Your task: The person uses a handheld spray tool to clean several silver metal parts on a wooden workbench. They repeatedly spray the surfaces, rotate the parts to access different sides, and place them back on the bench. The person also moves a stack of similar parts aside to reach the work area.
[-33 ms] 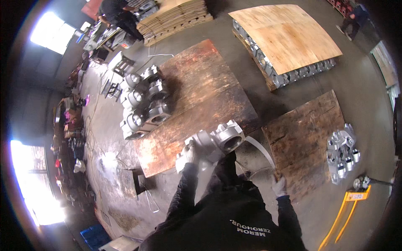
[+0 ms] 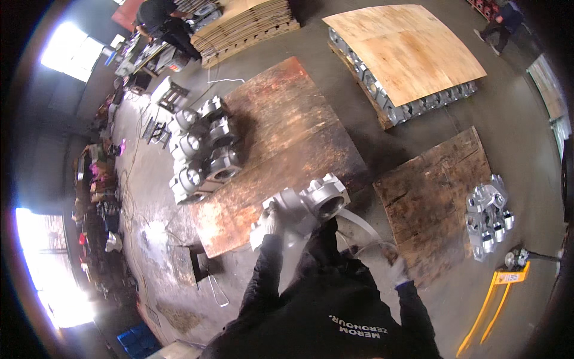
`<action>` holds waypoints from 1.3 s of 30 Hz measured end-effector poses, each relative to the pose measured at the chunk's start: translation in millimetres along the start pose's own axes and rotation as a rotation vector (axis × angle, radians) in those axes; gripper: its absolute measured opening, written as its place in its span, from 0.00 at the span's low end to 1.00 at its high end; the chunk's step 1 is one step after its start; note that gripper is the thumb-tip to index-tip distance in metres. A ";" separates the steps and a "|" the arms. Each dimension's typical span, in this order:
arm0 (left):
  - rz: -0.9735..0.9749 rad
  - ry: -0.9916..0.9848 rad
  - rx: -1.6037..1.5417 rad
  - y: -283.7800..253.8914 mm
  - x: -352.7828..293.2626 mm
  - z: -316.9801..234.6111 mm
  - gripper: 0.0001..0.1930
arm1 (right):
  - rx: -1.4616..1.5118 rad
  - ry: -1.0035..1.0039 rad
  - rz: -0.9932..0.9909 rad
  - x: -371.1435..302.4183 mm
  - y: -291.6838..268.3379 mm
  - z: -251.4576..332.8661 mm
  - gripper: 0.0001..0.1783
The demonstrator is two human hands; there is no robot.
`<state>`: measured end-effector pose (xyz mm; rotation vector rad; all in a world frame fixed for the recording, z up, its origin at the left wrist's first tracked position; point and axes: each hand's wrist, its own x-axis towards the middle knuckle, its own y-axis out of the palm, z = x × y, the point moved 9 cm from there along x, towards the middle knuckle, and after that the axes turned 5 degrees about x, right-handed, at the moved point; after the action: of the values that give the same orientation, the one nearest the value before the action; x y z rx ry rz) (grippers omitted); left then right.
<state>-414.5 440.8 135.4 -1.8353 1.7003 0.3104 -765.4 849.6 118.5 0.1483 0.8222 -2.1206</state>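
My left hand (image 2: 272, 223), in a pale work glove, is closed on the left part of a silver metal casting (image 2: 324, 194) with a large round bore at its right end. The casting is at the near edge of a worn wooden board (image 2: 287, 125), in front of my body. On the right, my gloved right hand (image 2: 397, 270) is closed at the lower end of a pale, curved strip (image 2: 359, 223). The strip bends from beside the bore toward that hand; its far end is hidden by the casting.
More silver castings (image 2: 206, 146) stand grouped at the left. Another wooden board (image 2: 436, 197) lies right, with a casting (image 2: 487, 215) on it. Beyond is a plywood-topped pallet (image 2: 412, 51). A yellow handle frame (image 2: 490, 305) stands near right. Two people work farther off.
The pale strip has shifted left and toward me, and my right hand has moved slightly toward me. The left hand stays on the casting. The whole view has tilted slightly.
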 end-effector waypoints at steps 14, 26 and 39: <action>-0.043 -0.023 0.227 79.8 126.2 -145.1 0.29 | -0.081 0.325 0.135 11.5 -42.0 80.9 0.20; 0.060 0.623 0.077 171.3 358.1 -438.6 0.25 | -0.191 0.090 0.124 88.1 -69.1 177.0 0.19; 0.149 0.432 -0.049 253.4 543.3 -409.1 0.22 | -0.065 0.453 -0.017 44.1 -47.2 129.3 0.11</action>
<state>-672.1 -235.9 86.5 -1.9139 2.1418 0.0118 -806.4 762.8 226.5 0.6044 1.1536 -2.1019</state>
